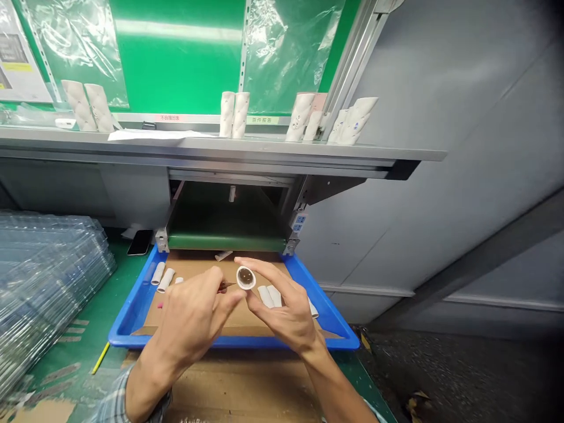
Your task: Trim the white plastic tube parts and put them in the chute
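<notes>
A short white tube [252, 284] is gripped between the thumb and fingers of my right hand [286, 302], its open round end turned toward me and dark inside. My left hand [191, 311] is curled closed just left of the tube, its thumb reaching the tube's lower rim. From its fingers a thin, dark, pointed tool [227, 285] sticks out toward the tube's side; most of it is hidden by the hand. Both hands are above a blue tray [233, 342] lined with cardboard. White tubes [165, 281] lie in the tray to the left, and more white tubes [269, 296] lie behind my right hand.
Behind the tray a green conveyor belt [220, 220] carries one small tube [232, 194]. Patterned white tubes [235, 114] stand along the shelf [264, 150] above. Stacked clear plastic trays [48, 282], a phone [140, 242] and a yellow stick [100, 358] are on the left.
</notes>
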### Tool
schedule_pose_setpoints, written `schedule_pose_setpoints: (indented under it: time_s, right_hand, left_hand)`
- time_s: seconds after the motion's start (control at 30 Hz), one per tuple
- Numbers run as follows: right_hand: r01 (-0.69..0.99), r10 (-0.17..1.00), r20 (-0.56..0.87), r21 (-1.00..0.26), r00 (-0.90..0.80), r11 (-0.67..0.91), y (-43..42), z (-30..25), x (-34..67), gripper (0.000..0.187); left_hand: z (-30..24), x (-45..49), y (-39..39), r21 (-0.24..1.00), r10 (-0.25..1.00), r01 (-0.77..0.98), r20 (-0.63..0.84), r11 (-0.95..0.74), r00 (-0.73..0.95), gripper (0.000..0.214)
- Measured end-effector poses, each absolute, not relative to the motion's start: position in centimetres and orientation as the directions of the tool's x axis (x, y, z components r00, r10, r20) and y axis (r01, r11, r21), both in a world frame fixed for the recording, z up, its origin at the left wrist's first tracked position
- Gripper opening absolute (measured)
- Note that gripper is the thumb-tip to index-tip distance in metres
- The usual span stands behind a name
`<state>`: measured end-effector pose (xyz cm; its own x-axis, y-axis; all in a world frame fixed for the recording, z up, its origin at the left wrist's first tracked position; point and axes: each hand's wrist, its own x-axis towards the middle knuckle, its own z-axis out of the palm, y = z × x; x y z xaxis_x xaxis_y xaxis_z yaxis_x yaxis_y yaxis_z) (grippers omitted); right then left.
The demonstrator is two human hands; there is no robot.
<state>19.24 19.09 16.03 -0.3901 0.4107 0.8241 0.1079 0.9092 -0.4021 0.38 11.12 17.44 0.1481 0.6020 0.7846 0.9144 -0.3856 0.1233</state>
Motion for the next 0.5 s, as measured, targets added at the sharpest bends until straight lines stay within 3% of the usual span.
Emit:
schedule_pose_setpoints:
  time_s: [0.17, 0.5]
  right_hand:
    - [0.107, 0.331, 0.822, -0.318, -0.463, 0.942, 18.98, 16.21, 19.43, 0.046]
    - [0.097, 0.314, 0.828, -0.305, -0.464, 0.947, 18.93, 16.21, 19.27, 0.048]
  left_hand:
    - [17.34, 0.61, 11.04, 0.087, 0.585, 0.941, 0.800, -0.328, 0.130, 0.052]
    - [17.28, 0.48, 11.17, 0.092, 0.628, 0.954, 0.770, -0.286, 0.114, 0.058]
